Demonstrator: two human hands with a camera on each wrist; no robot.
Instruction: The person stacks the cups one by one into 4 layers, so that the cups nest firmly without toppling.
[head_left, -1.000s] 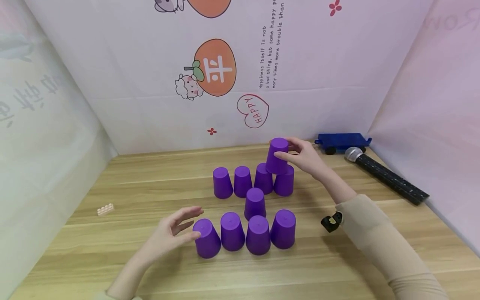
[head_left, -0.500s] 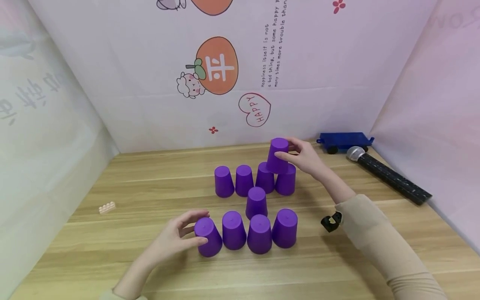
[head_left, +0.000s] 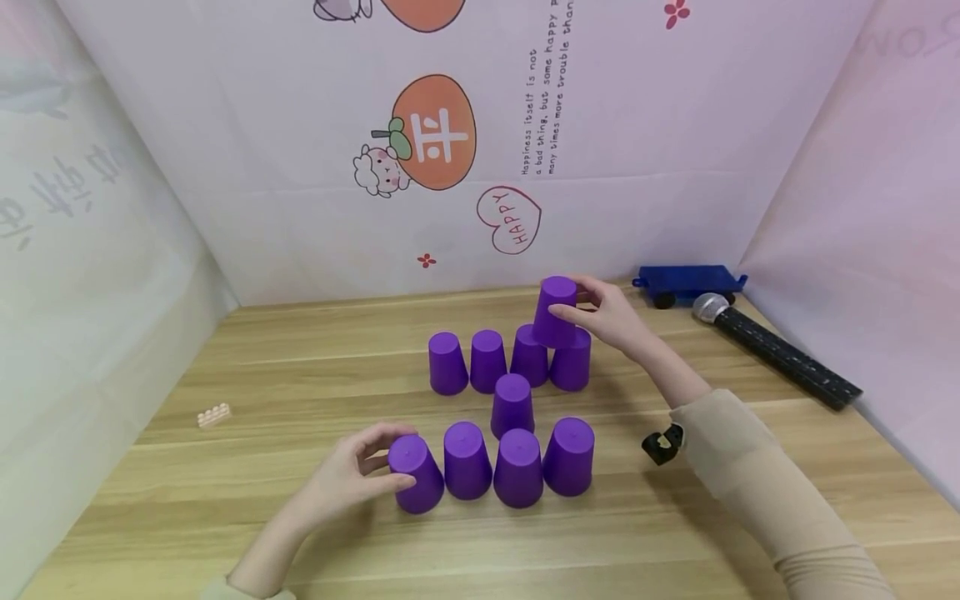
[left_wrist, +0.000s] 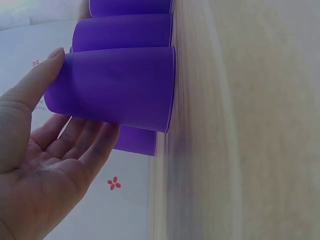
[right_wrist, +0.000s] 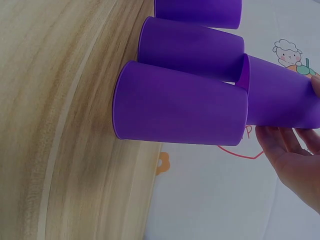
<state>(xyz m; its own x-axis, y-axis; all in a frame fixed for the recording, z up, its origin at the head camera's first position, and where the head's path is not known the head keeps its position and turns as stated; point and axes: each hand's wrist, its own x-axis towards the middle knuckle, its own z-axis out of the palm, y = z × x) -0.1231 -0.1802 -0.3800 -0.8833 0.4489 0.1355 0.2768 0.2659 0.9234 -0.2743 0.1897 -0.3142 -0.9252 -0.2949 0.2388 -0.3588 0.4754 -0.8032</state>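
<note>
Upside-down purple cups stand in two rows on the wooden table (head_left: 300, 350). At the left end of the front row, my left hand (head_left: 348, 475) grips the purple cup (head_left: 417, 479) between thumb and fingers; its rim is on the table in the left wrist view. My right hand (head_left: 607, 312) holds another purple cup (head_left: 555, 317) across the tops of two back-row cups, one of them the right-end cup (head_left: 572, 362). In the right wrist view this upper cup (right_wrist: 282, 95) meets their bases. A single cup (head_left: 512, 407) stands between the rows.
A blue toy wagon (head_left: 686, 283) and a black microphone (head_left: 780, 350) lie at the back right. A small pale toy brick (head_left: 214, 415) is on the left. A black clip-like piece (head_left: 662, 444) sits by the right sleeve. White printed sheets enclose the table.
My left hand has moved slightly right and closed round the left front cup. The right hand and its cup have stayed in place.
</note>
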